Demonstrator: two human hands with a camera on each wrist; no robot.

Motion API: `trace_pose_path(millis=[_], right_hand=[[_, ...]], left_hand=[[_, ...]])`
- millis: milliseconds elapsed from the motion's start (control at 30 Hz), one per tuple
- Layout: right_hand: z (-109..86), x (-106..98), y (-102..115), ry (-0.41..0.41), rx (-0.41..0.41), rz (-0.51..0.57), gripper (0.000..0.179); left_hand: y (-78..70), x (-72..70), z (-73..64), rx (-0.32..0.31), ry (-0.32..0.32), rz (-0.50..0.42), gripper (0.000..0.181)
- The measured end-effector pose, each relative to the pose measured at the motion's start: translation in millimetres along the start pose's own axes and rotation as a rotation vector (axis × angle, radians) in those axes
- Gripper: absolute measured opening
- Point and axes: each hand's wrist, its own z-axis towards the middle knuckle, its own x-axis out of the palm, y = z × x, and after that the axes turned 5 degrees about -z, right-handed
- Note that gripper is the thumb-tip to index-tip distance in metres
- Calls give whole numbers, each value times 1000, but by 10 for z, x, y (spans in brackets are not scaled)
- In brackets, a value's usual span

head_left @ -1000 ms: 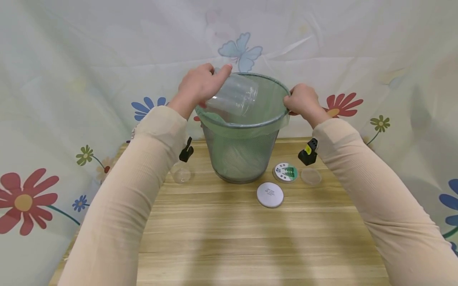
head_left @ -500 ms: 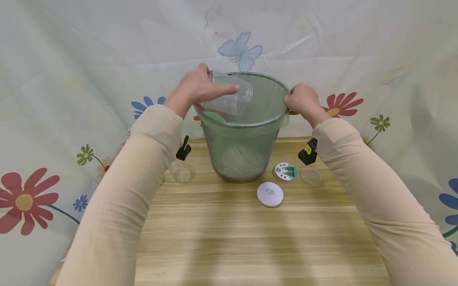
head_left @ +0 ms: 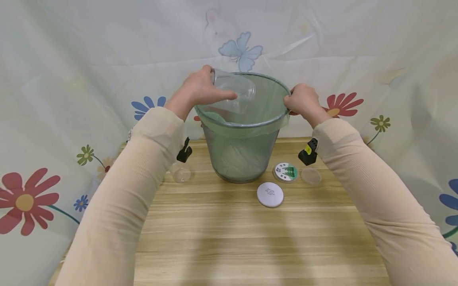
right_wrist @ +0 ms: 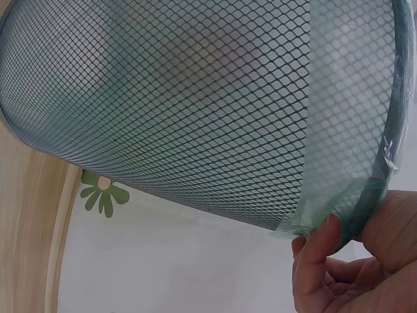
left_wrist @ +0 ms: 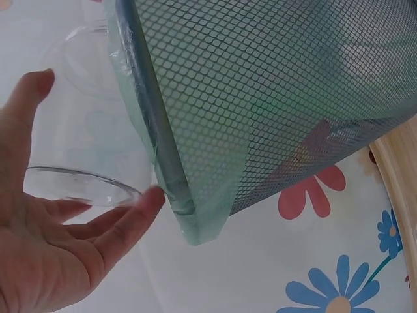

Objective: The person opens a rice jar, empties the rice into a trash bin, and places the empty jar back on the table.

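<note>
A green mesh wastebasket with a pale green bag liner stands at the back of the wooden table. My left hand holds a clear plastic cup on its side over the left part of the basket's mouth, fingers laid across it. My right hand grips the basket's right rim. The left wrist view shows the cup's rim in my left hand beside the basket. In the right wrist view my right hand pinches the rim and liner of the basket.
In front of the basket lie a white round lid, a lid with a tree picture and a clear lid. Another clear piece sits to the basket's left. A flowered cloth hangs behind.
My left hand's index finger, raised a second ago, has come down across the cup, and the cup has turned slightly over the basket. The right hand has stayed on the rim.
</note>
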Motion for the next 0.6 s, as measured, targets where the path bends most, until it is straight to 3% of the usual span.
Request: trace_pose_path(millis=[600], right_hand=[[-11, -5, 2, -7, 8, -1, 30]], left_hand=[[2, 25, 7, -94, -13, -8, 96]])
